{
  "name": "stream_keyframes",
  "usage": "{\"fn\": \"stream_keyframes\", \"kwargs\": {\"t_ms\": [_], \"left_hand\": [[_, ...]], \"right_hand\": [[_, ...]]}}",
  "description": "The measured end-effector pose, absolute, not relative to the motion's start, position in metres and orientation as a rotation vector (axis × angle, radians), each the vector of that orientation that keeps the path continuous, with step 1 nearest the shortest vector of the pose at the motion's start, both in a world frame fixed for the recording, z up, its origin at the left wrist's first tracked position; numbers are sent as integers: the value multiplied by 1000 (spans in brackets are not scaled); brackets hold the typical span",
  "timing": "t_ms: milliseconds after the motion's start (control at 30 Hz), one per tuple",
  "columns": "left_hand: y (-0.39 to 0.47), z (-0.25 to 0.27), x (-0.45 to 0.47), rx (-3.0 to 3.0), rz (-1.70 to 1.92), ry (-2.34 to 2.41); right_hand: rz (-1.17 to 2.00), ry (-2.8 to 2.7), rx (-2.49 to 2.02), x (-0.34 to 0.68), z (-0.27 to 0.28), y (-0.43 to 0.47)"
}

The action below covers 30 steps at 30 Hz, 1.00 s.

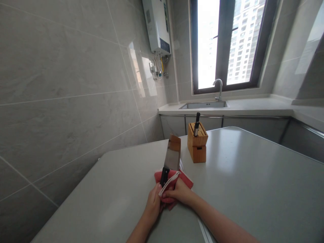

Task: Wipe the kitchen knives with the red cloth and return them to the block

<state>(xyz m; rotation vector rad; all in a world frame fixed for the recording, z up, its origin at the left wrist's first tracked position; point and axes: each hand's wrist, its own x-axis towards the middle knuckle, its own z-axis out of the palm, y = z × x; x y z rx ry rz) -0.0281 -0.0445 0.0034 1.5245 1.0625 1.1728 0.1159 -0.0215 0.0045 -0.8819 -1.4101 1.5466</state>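
A cleaver with a wide blade and black handle points away from me, tilted up over the table. My left hand is closed around the lower end of its handle. A red cloth with a white edge lies bunched under and beside the handle. My right hand pinches this cloth close to the handle, with some fingertips hidden in its folds. Beyond the blade, to the right, stands a wooden knife block with one black-handled knife in it.
The pale table has a seam running beneath my hands. Past its far edge is a counter with a sink and a tap. A tiled wall rises on the left, with a water heater on it.
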Motion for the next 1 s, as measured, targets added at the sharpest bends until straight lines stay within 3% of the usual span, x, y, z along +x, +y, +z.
{"fn": "stream_keyframes", "kwargs": {"t_ms": [500, 1000], "left_hand": [[-47, 8, -29, 1661, 1105, 1107], [-47, 7, -30, 1810, 1042, 1134]], "right_hand": [[1102, -1381, -870, 116, -2, -8], [1174, -1102, -1001, 117, 9, -8]]}}
